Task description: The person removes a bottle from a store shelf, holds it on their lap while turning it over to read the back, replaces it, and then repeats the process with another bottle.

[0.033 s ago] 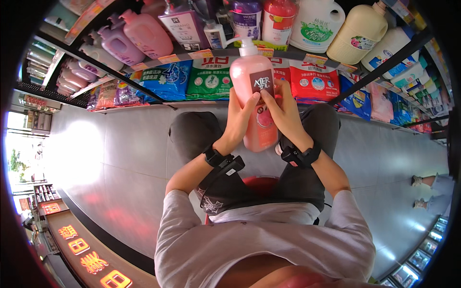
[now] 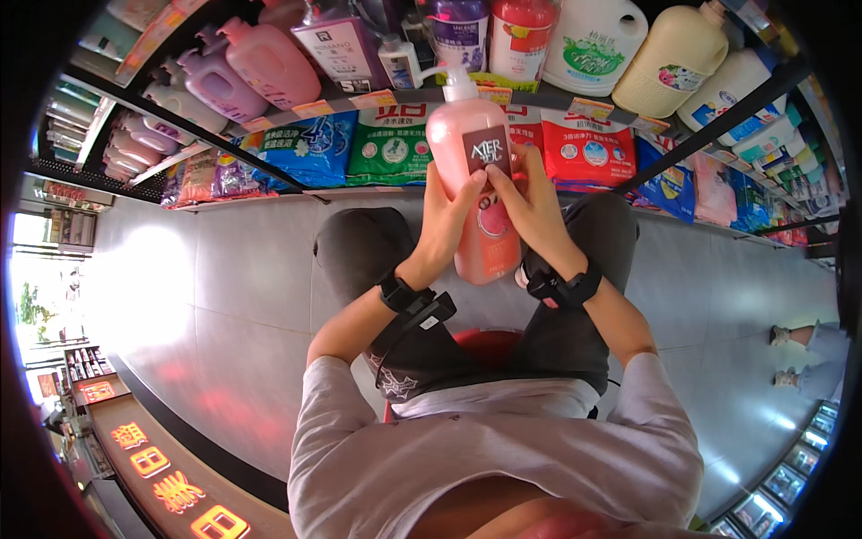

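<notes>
Between my two hands is a pink pump bottle point(image 2: 485, 256) with a white pump head and a dark brown label. It stands nearly upright above my knees, leaning slightly to the left at the top. My left hand point(image 2: 442, 220) is wrapped round its left side, thumb on the front. From the right, my right hand point(image 2: 532, 207) grips the other side, its thumb also pressed on the front near the label. Fingers behind the bottle are hidden. Behind the pump head stands a shelf point(image 2: 346, 106) edged with price tags.
Large bottles stand on that shelf, among them a white jug point(image 2: 593, 45) and a cream jug point(image 2: 669, 63). Below are bagged goods: a green bag point(image 2: 391, 148) and a red bag point(image 2: 588, 153). A counter point(image 2: 180, 449) is at lower left. Another person's legs point(image 2: 813, 359) show at far right.
The bottle and both hands stay almost still. The view has shifted very slightly.
</notes>
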A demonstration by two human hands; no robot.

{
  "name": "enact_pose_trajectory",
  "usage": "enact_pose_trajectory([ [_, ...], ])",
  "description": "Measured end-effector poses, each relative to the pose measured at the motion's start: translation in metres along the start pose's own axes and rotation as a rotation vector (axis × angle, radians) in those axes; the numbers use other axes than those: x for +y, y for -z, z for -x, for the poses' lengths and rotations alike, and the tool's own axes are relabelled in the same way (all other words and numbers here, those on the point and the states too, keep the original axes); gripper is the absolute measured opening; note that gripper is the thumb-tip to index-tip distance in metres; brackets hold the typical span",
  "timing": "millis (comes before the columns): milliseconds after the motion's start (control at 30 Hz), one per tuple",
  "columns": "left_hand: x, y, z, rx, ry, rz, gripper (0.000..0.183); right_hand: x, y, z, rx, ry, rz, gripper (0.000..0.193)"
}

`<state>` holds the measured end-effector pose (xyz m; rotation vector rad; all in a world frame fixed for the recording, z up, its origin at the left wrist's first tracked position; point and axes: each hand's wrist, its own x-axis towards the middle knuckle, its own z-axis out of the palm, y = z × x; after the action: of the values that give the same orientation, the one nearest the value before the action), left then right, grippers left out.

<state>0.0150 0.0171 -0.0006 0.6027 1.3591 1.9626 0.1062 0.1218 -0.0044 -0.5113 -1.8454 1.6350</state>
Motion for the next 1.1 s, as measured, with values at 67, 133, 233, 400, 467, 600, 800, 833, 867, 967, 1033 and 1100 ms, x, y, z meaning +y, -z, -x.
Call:
enact_pose_trajectory([
  [67,0.008,-0.003,-0.005,-0.043,0.082,0.183,0.039,0.001,0.011,-0.009,-0.073,-0.090,0.022,0.039],
  [133,0.013,-0.011,-0.007,-0.097,0.174,0.306,0.039,-0.001,0.015,-0.015,-0.188,-0.256,-0.207,0.040],
  [233,-0.016,0.000,-0.007,-0.075,0.345,0.357,0.050,0.004,0.009,-0.009,-0.238,-0.393,-0.427,0.041],
  [400,-0.055,0.008,-0.008,-0.044,0.477,0.402,0.050,0.036,0.009,-0.001,-0.255,-0.559,-0.462,0.045],
  [467,-0.063,0.008,-0.011,-0.023,0.540,0.422,0.051,0.045,0.009,0.001,-0.216,-0.571,-0.437,0.045],
  [600,-0.072,0.013,-0.007,-0.003,0.575,0.415,0.052,0.048,0.010,0.004,-0.242,-0.667,-0.391,0.048],
  [800,-0.070,0.013,-0.001,0.013,0.597,0.399,0.051,0.055,0.007,0.008,-0.258,-0.766,-0.410,0.052],
  [833,-0.069,0.013,-0.001,0.013,0.607,0.406,0.052,0.056,0.005,0.008,-0.255,-0.809,-0.454,0.053],
  [867,-0.069,0.014,0.000,0.013,0.616,0.412,0.052,0.057,0.005,0.008,-0.256,-0.814,-0.454,0.053],
  [967,-0.068,0.015,-0.001,0.005,0.611,0.405,0.051,0.060,0.005,0.008,-0.271,-0.821,-0.469,0.055],
  [1033,-0.067,0.014,-0.001,0.012,0.618,0.413,0.051,0.061,0.005,0.008,-0.256,-0.837,-0.450,0.056],
  [1100,-0.066,0.013,-0.001,0.016,0.624,0.420,0.051,0.060,0.005,0.008,-0.250,-0.849,-0.461,0.055],
])
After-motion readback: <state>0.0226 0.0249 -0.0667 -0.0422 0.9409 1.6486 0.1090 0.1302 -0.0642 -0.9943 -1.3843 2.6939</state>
